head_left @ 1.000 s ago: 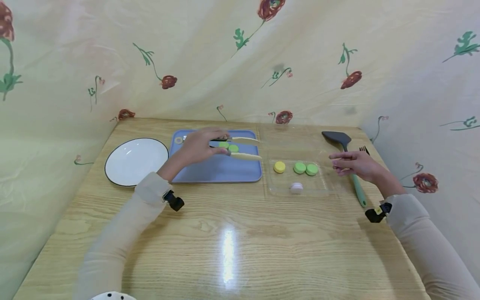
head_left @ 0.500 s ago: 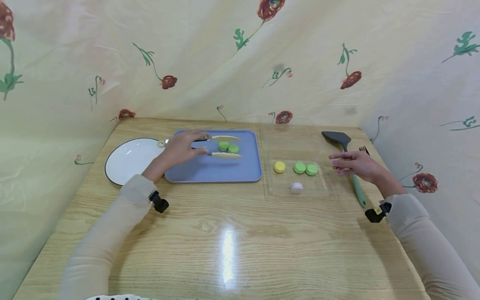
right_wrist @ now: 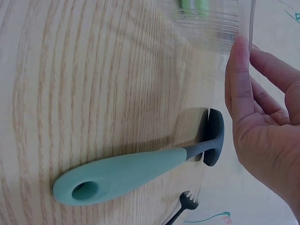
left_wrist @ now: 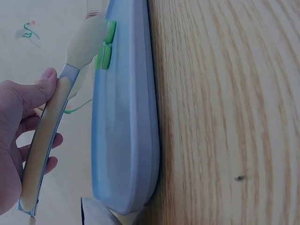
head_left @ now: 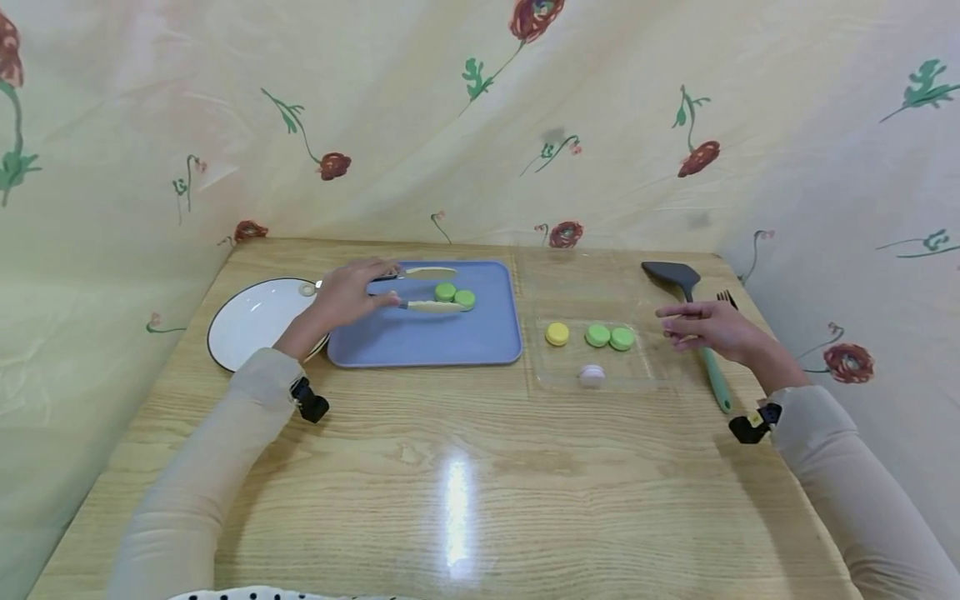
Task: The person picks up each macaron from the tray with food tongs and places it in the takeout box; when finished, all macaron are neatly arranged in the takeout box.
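Observation:
My left hand grips a pair of tongs with cream tips, their arms spread apart over the blue tray. Two green macarons lie side by side on the tray, and the nearer tong tip overlaps one in the head view. Nothing sits between the tips. My right hand pinches the edge of a clear plastic container with its lid folded back. Inside it are a yellow macaron, two green macarons and a pale lilac macaron.
A white plate with a dark rim stands left of the tray, partly behind my left wrist. Under and beside my right hand lie a spatula with a green handle and a black fork. A flowered cloth hangs behind the table.
My left hand has moved left with the tongs, from the tray's right edge back over its left part. The right hand keeps its hold on the container.

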{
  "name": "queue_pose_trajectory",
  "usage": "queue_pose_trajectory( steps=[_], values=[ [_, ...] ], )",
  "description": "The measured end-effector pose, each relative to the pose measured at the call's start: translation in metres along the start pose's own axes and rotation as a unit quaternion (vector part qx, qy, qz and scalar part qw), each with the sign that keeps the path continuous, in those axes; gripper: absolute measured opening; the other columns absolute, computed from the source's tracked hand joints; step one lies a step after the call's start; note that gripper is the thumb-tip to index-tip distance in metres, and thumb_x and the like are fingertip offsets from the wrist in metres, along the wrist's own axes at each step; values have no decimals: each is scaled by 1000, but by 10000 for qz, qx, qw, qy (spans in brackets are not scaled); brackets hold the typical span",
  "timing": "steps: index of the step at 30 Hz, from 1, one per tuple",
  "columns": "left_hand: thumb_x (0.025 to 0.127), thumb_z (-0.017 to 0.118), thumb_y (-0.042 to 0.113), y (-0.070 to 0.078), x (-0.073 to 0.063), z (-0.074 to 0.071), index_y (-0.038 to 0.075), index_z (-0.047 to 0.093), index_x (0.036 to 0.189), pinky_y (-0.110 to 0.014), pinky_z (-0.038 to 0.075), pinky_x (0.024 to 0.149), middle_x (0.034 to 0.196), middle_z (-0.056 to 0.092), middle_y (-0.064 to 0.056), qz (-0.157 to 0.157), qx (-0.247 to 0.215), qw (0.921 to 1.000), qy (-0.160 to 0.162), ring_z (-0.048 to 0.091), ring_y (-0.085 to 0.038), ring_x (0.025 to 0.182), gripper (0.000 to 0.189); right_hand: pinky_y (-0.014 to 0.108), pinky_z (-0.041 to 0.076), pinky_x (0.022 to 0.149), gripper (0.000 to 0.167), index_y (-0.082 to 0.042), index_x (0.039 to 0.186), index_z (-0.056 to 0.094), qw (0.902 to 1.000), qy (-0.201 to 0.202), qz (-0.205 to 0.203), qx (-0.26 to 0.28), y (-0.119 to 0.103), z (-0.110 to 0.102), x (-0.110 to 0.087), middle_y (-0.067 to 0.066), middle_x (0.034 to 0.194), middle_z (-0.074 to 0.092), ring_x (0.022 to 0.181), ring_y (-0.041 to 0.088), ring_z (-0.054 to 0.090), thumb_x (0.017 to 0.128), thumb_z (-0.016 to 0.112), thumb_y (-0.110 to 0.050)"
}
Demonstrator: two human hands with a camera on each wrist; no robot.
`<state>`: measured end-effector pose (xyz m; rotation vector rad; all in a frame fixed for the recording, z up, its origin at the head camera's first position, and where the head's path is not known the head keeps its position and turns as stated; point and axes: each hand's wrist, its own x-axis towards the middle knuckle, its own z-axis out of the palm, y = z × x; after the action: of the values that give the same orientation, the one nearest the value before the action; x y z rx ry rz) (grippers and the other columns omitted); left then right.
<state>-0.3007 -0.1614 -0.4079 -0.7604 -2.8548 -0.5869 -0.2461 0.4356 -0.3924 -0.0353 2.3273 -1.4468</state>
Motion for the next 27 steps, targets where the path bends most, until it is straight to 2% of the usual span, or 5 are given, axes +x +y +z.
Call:
queue_pose_trajectory(
  steps=[9, 19, 27],
  values=[
    [93, 74, 39, -8, 2, 2, 14, 57, 146, -57, 49, 97, 152, 54, -13, -217, 67, 9994, -250, 50, -40, 139, 61, 27, 61, 79, 52, 14, 145, 43, 10000, 16, -14, 45, -2, 2, -1, -2, 101, 74, 88, 12, 71, 106, 57, -18],
    [94, 73, 38, -13, 3, 4, 13, 55, 147, -62, 44, 106, 157, 48, -15, -333, 30, 9986, -414, 45, -40, 144, 61, 27, 61, 79, 40, 3, 141, 52, 9999, 14, 72, 70, -2, 1, -1, -4, 100, 74, 88, 11, 71, 105, 58, -16],
    [95, 71, 41, -11, 4, 3, 13, 54, 148, -63, 43, 105, 158, 46, -16, -388, 84, 9981, -479, 44, -42, 144, 62, 27, 60, 79, 41, 3, 141, 51, 10000, 4, 52, 39, -2, 1, -1, -3, 101, 74, 88, 12, 71, 105, 57, -16]
  ],
)
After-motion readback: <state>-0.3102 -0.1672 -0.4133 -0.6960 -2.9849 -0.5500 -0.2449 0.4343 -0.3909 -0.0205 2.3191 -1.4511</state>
